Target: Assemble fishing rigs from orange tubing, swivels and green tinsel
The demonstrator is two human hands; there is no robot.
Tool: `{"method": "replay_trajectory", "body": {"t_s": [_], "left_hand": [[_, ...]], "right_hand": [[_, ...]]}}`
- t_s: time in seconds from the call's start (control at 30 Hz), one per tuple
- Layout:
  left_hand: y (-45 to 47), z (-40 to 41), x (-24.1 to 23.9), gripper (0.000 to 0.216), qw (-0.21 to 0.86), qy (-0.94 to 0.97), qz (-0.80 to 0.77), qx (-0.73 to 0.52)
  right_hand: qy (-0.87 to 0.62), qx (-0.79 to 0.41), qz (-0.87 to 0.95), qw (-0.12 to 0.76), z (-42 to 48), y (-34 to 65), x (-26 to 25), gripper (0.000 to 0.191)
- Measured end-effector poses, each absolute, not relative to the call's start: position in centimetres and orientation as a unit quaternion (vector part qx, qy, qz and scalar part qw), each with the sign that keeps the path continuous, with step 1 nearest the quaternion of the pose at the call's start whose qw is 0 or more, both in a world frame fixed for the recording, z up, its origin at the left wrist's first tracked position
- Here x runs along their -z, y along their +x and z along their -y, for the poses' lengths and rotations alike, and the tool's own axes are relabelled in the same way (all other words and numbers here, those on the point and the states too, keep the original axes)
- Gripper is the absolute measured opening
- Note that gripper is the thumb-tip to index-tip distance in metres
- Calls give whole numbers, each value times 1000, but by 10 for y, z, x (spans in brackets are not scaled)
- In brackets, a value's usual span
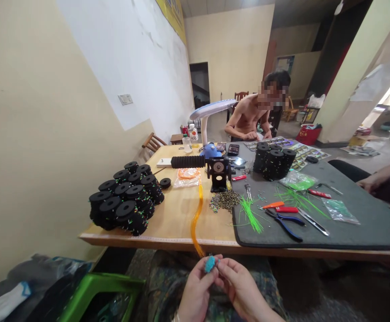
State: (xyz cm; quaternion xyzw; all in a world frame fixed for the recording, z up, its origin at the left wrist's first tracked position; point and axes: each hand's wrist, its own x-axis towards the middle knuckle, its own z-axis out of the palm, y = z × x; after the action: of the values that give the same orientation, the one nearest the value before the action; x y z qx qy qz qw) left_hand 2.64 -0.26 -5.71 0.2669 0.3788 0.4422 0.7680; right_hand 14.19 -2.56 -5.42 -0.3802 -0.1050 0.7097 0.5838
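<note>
My left hand [196, 286] and my right hand [240, 286] meet low in the view, below the table's front edge, over my lap. Together they pinch a small turquoise piece [210, 264] between the fingertips. An orange translucent strip [196, 219] hangs off the table edge down to just above my left hand. Whether it touches the piece I cannot tell.
Black foam spools [124, 199] are stacked at the table's left, more [273, 161] further back. A black winder [218, 172] stands mid-table, with green strands [250, 214], pliers [287, 221] and cutters on a grey mat [349, 232]. A person [253, 118] sits at the far end. A green stool [97, 290] stands lower left.
</note>
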Motion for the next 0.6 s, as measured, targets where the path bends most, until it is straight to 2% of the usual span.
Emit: {"method": "replay_trajectory", "body": {"t_s": [0.23, 0.6], "left_hand": [[24, 4, 54, 34, 790, 197, -383, -436], [14, 9, 59, 27, 849, 177, -330, -372]], "right_hand": [[-473, -633, 269, 551, 26, 154, 58, 48], [-529, -598, 306, 519, 26, 165, 73, 56]]}}
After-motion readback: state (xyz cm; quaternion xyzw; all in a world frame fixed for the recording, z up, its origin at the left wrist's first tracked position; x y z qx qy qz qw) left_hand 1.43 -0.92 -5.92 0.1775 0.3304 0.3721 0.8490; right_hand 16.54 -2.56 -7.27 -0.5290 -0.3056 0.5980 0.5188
